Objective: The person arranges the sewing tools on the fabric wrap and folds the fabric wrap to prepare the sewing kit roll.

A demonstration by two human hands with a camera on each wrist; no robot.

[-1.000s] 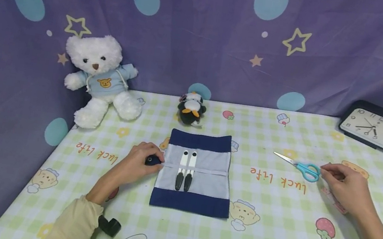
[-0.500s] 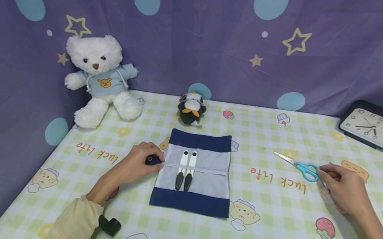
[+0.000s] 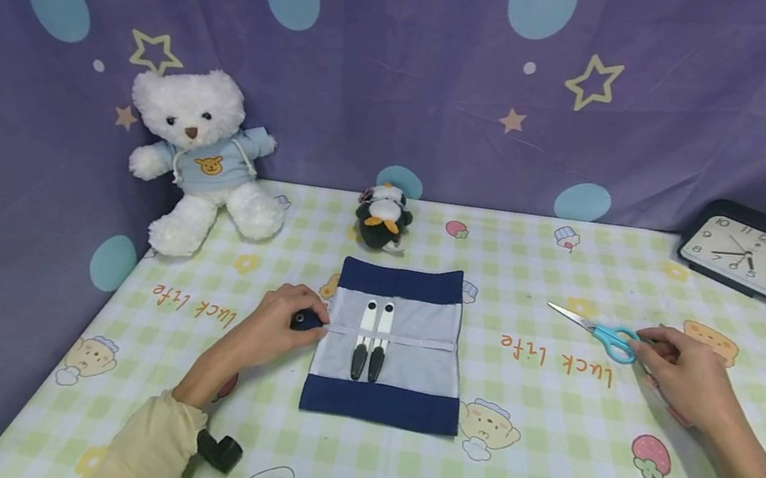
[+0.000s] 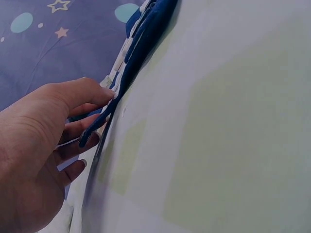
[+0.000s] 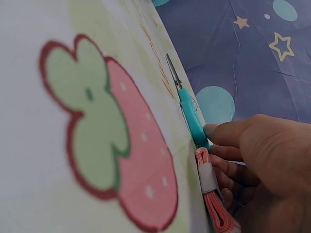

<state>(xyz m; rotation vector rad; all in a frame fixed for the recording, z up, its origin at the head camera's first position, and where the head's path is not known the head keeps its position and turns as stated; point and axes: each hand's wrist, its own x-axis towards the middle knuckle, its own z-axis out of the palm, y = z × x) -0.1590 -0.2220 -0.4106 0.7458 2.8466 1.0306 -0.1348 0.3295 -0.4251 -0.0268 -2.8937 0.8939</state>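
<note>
Left grip (image 3: 279, 326) pinches the floppy-looking cloth pouch (image 3: 407, 366); right grip (image 3: 690, 377) pinches the scissors (image 3: 599, 330), probably light, stiff, best held by the handle (image 5: 193, 117)

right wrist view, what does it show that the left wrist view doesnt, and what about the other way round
Only the right wrist view shows the right hand, the turquoise-handled scissors, the pink banded bundle near their handle and the large strawberry print. Only the left wrist view shows the left hand and the navy cloth whose edge it holds. Both show the purple curtain with its star and blue oval prints, and the pale tablecloth.
</note>
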